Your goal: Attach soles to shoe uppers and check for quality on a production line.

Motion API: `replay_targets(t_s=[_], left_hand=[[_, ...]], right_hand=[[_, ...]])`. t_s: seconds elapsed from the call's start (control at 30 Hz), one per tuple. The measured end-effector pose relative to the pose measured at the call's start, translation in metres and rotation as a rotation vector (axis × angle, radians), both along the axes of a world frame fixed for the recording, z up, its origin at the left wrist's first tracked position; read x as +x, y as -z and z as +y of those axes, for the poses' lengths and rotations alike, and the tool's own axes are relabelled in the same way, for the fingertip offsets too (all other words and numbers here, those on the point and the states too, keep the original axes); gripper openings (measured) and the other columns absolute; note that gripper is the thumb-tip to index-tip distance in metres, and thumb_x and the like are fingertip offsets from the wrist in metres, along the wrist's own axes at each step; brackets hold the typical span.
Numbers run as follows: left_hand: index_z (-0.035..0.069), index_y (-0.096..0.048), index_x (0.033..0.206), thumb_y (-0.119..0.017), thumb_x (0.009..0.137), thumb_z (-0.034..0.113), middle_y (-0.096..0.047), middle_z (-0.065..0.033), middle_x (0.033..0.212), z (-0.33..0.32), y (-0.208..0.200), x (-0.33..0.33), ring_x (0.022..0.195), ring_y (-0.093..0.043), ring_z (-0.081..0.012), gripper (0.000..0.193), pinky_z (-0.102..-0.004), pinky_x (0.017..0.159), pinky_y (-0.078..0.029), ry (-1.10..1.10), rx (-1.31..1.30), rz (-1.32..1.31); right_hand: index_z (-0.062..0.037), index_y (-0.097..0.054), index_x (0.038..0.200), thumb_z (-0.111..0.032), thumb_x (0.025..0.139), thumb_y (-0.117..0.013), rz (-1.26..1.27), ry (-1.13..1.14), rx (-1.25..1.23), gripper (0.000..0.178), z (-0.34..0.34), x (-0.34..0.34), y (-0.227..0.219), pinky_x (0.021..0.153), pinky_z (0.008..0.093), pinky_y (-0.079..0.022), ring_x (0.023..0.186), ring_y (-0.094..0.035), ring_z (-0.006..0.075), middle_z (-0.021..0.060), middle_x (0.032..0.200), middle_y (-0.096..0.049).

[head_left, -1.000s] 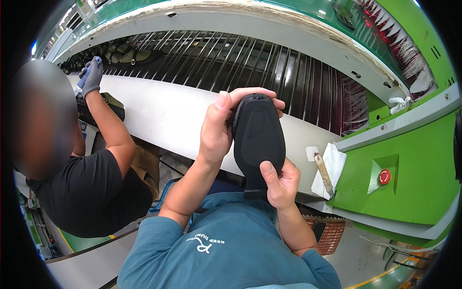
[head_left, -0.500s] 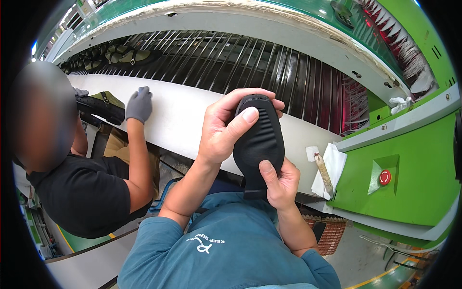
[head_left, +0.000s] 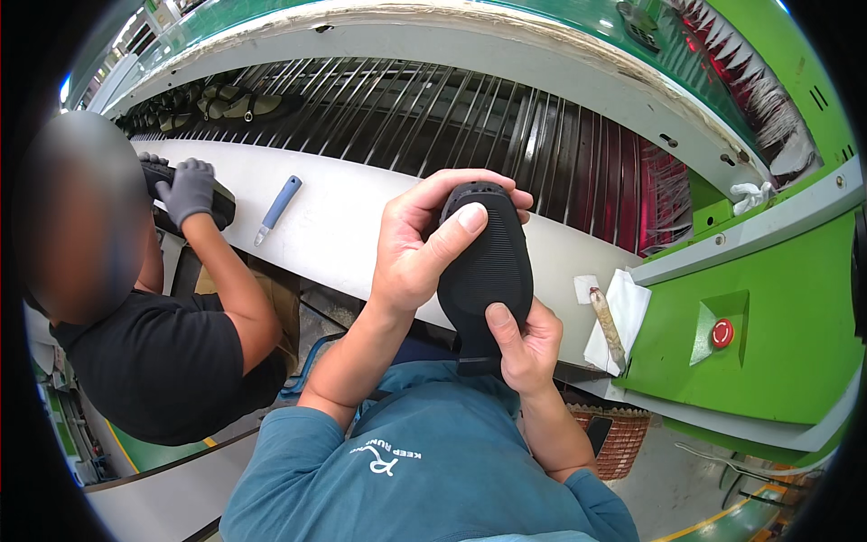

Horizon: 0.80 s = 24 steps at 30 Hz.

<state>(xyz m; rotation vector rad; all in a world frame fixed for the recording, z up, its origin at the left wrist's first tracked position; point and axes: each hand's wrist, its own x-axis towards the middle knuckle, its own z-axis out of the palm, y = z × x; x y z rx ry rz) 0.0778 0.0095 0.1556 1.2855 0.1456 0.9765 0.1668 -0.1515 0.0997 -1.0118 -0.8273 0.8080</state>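
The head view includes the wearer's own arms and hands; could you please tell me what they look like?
The left hand and right hand are bare, with no gloves, rings or watch showing. The forearms are uncovered too, without visible cables or markings. The sleeves are short and teal.

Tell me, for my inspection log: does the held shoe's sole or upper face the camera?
Sole outward: the shoe shows its ridged black underside to the camera.
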Motion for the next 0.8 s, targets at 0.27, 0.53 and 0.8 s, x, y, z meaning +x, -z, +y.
replay_targets(t_s=[0.27,0.53,0.8], left_hand=[[-0.005,-0.074,0.128,-0.068,0.102,0.019,-0.079,-0.0203,0.12,-0.005,-0.008,-0.003,0.108,-0.078,-0.0262,0.036,-0.0402,0.095,-0.064,-0.031,0.034,0.023],[-0.005,-0.075,0.129,-0.067,0.1,0.015,-0.08,-0.0188,0.121,-0.025,-0.014,-0.009,0.112,-0.077,-0.0257,0.036,-0.0387,0.1,-0.06,-0.034,0.152,0.068],[-0.006,-0.072,0.134,-0.062,0.104,0.015,-0.079,-0.0201,0.124,-0.025,-0.011,-0.011,0.115,-0.077,-0.0281,0.037,-0.0399,0.104,-0.059,-0.006,0.197,0.041]], right_hand=[[0.0045,-0.074,0.117,-0.018,0.108,-0.074,-0.116,0.016,-0.038,0.024,-0.003,0.009,-0.004,0.08,0.0244,-0.052,0.086,-0.063,0.0061,0.0016,0.097,-0.074],[0.0013,-0.072,0.096,-0.018,0.105,-0.079,-0.457,0.211,-0.012,0.022,0.02,0.039,-0.086,0.067,0.0245,-0.055,0.068,-0.069,0.0081,0.0026,0.073,-0.072],[-0.0014,-0.068,0.085,-0.02,0.105,-0.081,-0.444,0.152,-0.049,0.03,0.018,0.041,-0.092,0.056,0.0231,-0.046,0.063,-0.059,0.0025,0.0004,0.068,-0.069]])
